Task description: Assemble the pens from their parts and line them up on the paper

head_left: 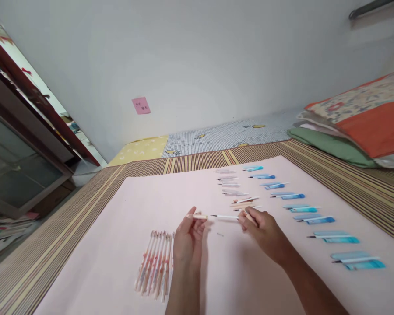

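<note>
My left hand (191, 232) pinches a short cream pen cap (200, 216) between thumb and fingers. Facing it from the right is a white pen refill (226, 217) with a dark tip pointing left. My right hand (258, 223) grips this refill, along with a peach-coloured pen part (249, 216) partly hidden by the fingers. Tip and cap are apart. A tiny thin piece (220, 234) lies on the pale pink sheet (114, 227) between the hands. Just behind my right hand are peach pen parts (244, 204). Several pens with reddish patterns (154, 262) lie side by side left of my left forearm.
Blue pen parts with refills (310, 209) form a slanting row on the right. Pale pinkish-grey pen parts (229, 184) lie toward the back. A striped mat (88, 210) is under the sheet. Folded bedding (357, 122) sits back right, against the wall (197, 65).
</note>
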`<state>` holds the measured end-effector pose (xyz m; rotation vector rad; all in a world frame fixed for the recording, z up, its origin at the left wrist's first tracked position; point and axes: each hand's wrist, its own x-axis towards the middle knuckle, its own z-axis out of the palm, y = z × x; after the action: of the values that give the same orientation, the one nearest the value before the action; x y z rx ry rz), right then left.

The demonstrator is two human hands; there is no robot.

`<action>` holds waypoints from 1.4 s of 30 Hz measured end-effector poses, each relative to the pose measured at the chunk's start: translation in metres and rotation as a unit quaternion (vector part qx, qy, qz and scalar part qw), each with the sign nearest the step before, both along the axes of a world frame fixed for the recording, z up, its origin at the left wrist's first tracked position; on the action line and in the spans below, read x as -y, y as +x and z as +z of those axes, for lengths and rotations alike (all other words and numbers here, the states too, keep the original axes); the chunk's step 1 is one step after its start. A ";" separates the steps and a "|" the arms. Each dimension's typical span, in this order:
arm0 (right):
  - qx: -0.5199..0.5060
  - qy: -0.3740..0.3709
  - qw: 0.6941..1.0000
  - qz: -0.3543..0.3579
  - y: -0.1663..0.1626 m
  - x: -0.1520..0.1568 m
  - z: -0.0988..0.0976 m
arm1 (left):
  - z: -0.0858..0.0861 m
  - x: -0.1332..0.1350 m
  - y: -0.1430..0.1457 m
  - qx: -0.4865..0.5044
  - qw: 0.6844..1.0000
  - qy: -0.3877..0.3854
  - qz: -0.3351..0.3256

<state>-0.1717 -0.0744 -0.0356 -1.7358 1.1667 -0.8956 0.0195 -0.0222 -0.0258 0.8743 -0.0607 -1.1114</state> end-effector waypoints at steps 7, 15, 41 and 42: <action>-0.009 -0.001 1.000 0.013 0.002 0.000 -0.004 | -0.005 0.004 0.000 -0.030 0.998 0.049 0.007; -0.005 -0.035 0.999 0.023 0.005 -0.007 0.013 | -0.004 0.006 -0.001 -0.069 0.996 0.047 0.031; 0.008 -0.085 0.996 -0.007 0.018 -0.021 0.010 | -0.011 0.003 -0.003 0.120 0.991 -0.057 -0.014; 0.006 -0.087 0.996 -0.010 0.018 -0.021 0.009 | -0.010 0.002 -0.003 0.118 0.991 -0.056 -0.016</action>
<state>-0.1532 -0.0537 -0.0264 -1.8576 1.1276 -1.0451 0.0164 -0.0243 -0.0355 0.9029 -0.3312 -1.0197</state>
